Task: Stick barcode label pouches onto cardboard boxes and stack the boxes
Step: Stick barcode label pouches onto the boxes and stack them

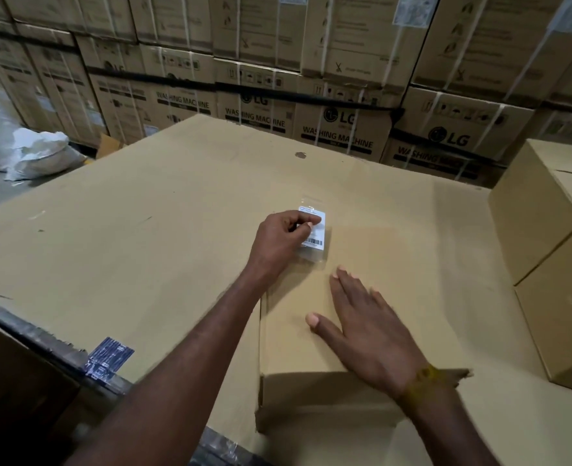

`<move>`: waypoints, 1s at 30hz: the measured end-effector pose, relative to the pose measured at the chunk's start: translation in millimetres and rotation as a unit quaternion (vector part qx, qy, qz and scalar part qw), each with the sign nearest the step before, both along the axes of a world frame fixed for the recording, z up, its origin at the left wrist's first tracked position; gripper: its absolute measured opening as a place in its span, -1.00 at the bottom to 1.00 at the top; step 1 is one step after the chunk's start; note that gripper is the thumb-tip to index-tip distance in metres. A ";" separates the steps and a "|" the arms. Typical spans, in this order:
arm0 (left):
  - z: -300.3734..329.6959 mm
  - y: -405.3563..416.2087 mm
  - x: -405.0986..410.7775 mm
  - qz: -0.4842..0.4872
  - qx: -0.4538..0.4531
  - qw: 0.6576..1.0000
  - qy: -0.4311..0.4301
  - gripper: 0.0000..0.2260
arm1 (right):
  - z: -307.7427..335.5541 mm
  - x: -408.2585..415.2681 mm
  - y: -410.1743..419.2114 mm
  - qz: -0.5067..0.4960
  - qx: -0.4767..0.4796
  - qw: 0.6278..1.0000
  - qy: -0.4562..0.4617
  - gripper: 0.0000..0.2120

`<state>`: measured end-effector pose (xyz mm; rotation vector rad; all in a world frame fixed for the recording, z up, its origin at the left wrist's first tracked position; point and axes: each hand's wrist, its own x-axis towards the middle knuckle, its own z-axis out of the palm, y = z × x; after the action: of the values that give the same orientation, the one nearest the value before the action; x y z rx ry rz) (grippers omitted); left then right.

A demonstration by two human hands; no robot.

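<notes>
A plain cardboard box [389, 264] lies on a large sheet of cardboard [143, 237] in front of me. A clear pouch with a white barcode label [315, 237] sits at the far left corner of the box's top. My left hand [279, 242] pinches the pouch between curled fingers and thumb, at the pouch's left edge. My right hand [368, 334] lies flat on the box top, fingers straight and spread, nearer to me than the pouch. A yellow band circles the right wrist.
Two plain boxes [553, 250] are stacked at the right edge. A wall of strapped washing machine cartons [311, 95] fills the background. White sacks [36, 153] lie on the floor at the left. Blue tape [110, 358] marks the cardboard sheet's near edge.
</notes>
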<state>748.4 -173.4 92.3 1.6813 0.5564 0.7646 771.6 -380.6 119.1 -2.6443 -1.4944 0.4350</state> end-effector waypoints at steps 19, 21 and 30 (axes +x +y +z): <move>4.4 -2.8 -0.5 0.002 -0.013 1.000 0.003 -0.81 | 11.9 -28.0 -18.0 0.018 -0.018 1.000 0.018 -0.09; 5.6 -1.6 -0.4 0.003 -0.010 1.000 0.011 -0.81 | 14.0 -26.9 -20.2 0.026 -0.023 0.999 0.018 -0.12; 3.3 0.1 -1.3 -0.009 -0.004 1.000 0.002 -0.82 | -4.5 20.8 31.0 0.006 0.004 1.000 -0.015 -0.23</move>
<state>747.1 -173.3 95.6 1.6777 0.5448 0.7454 792.5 -349.6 114.6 -2.6491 -1.5193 0.3904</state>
